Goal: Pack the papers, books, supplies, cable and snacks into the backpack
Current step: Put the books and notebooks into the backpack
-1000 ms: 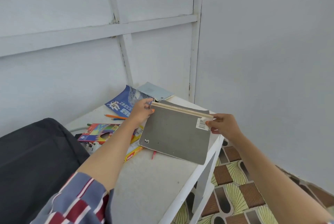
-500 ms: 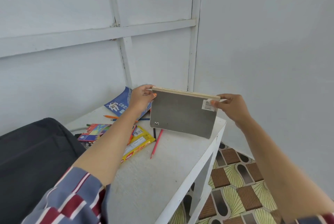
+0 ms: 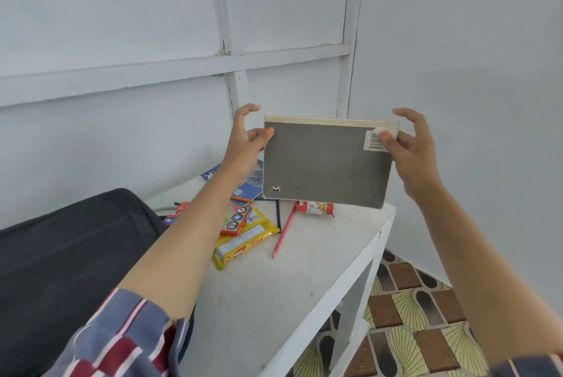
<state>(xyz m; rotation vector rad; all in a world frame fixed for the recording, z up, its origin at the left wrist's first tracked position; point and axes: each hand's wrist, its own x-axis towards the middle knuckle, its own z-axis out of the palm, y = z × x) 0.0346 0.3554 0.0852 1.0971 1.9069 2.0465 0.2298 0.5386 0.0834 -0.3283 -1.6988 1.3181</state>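
I pinched the grey notebook [image 3: 326, 163] aloft, left hand [image 3: 246, 145] and right hand [image 3: 411, 148]; yellow snack packet [image 3: 243, 242] and red pencil [image 3: 283, 232] at seven o'clock lay unpacked.

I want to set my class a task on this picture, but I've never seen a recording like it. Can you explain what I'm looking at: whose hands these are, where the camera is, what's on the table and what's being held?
There is no machine here. A person wears a camera on the head, so you look down along their own two arms. The left hand and right hand grip the two sides of a grey book, holding it upright above a white table. On the table lie a blue book, a yellow snack pack, a red snack pack, a red pencil and a small colourful box. The dark backpack sits at the left; everything is meant to go into it.
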